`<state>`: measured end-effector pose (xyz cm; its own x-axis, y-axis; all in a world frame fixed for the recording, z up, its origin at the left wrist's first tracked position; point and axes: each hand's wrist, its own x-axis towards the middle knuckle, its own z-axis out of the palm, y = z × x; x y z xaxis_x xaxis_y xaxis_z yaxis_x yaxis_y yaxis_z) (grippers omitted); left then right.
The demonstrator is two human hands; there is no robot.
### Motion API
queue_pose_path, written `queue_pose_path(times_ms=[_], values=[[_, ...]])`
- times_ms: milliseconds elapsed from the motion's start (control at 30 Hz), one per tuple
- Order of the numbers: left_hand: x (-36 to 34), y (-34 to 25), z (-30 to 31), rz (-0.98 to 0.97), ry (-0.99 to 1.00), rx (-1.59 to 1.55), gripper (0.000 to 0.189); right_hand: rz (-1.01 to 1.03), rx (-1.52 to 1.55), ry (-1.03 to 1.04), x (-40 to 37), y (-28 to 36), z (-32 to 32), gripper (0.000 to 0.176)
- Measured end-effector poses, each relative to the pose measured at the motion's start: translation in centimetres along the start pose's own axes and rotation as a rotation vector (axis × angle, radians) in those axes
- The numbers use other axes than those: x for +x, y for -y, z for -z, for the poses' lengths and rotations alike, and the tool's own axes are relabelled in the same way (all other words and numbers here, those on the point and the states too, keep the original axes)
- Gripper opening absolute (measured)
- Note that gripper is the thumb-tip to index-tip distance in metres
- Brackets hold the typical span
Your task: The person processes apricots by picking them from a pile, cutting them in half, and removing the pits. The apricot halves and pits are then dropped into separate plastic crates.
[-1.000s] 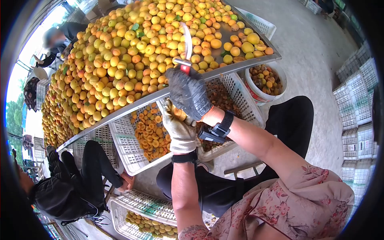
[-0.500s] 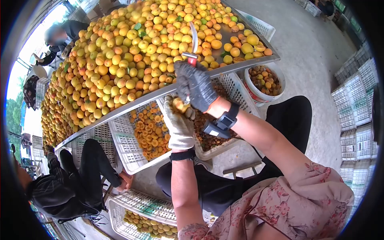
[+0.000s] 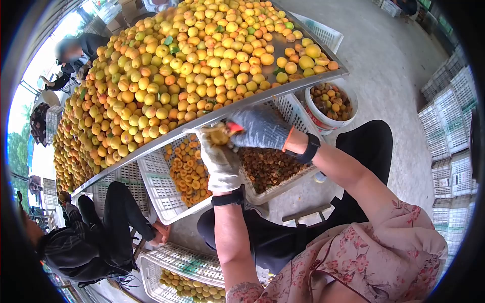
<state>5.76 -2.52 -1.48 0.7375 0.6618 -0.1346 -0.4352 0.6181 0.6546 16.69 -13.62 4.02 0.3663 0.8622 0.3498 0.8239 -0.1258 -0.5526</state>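
Observation:
My left hand (image 3: 221, 161), in a pale knitted glove, is closed around a yellow apricot (image 3: 218, 136) just below the table's metal edge. My right hand (image 3: 260, 127), in a grey glove, grips a red-handled knife (image 3: 235, 127) against that fruit; its blade is hidden. Beneath my left hand is a white crate with halved apricots (image 3: 188, 174). Below my right hand stands a crate of brown pits (image 3: 268, 169). Whole apricots (image 3: 151, 96) are heaped on the metal table (image 3: 283, 90).
A white bucket of fruit (image 3: 331, 103) stands right of the table. A person in black (image 3: 76, 245) sits at the left, another person (image 3: 83, 48) at the far left. A crate of yellow-green fruit (image 3: 151, 278) is at the bottom. Stacked crates (image 3: 444, 146) line the right.
My right hand has turned and lowered, bringing the knife from pointing up over the table down to the fruit. My left hand has shifted slightly left.

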Motion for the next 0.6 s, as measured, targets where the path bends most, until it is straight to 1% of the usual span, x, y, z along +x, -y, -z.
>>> queue_pose_path(times_ms=[33, 67, 100, 167, 200, 233, 300, 333, 367, 433, 467, 500, 567, 600], values=[[-0.5, -1.0, -0.6, 0.130, 0.124, -0.070, 0.037, -0.134, -0.018, 0.075, -0.2, -0.1, 0.8, 0.036], [-0.4, -1.0, -0.6, 0.098, 0.040, -0.058, 0.043, -0.140, 0.009, 0.014, -0.4, -0.7, 0.9, 0.037], [-0.5, -1.0, -0.8, 0.098, 0.040, -0.057, 0.043, -0.140, 0.010, 0.013, -0.5, -0.8, 0.7, 0.037], [-0.7, -1.0, -1.1, 0.159, 0.009, -0.035, 0.043, -0.033, 0.163, -0.159, -0.8, -0.5, 0.3, 0.035], [-0.6, -0.8, -0.9, 0.183, 0.009, -0.026, 0.042, 0.018, 0.179, -0.145, -0.8, -0.1, -0.2, 0.035], [-0.4, -0.2, -0.7, 0.187, 0.009, -0.024, 0.042, 0.013, 0.179, -0.147, -0.5, 0.2, -0.8, 0.035], [0.0, 0.9, -0.3, 0.018, -0.205, 0.056, 0.039, 0.043, 0.102, -0.013, -0.2, 0.1, -2.3, 0.033], [-0.2, 0.8, -0.2, 0.048, -0.105, 0.040, 0.033, 0.098, 0.149, -0.055, 0.0, 0.1, -2.5, 0.029], [-0.3, 0.7, 0.0, 0.051, -0.102, 0.037, 0.033, 0.096, 0.144, -0.055, 0.1, 0.1, -2.6, 0.029], [-0.5, 0.8, 0.1, 0.006, -0.024, 0.082, 0.034, 0.129, 0.182, -0.014, 0.3, -0.1, -2.3, 0.022], [-1.1, 0.5, -0.6, 0.034, -0.023, 0.061, 0.036, 0.153, 0.204, -0.057, 0.4, -0.1, -2.3, 0.021], [-1.3, 0.3, -0.8, 0.085, -0.071, 0.150, 0.038, 0.077, 0.211, -0.002, 0.5, 0.0, -2.3, 0.021], [-1.3, 0.5, 0.0, 0.047, -0.045, 0.238, 0.039, 0.054, 0.219, -0.109, 0.3, 0.3, -3.2, 0.022], [-1.8, 0.3, 0.0, 0.037, -0.033, 0.377, 0.040, 0.031, 0.195, -0.175, 0.1, -0.1, -4.1, 0.023]])
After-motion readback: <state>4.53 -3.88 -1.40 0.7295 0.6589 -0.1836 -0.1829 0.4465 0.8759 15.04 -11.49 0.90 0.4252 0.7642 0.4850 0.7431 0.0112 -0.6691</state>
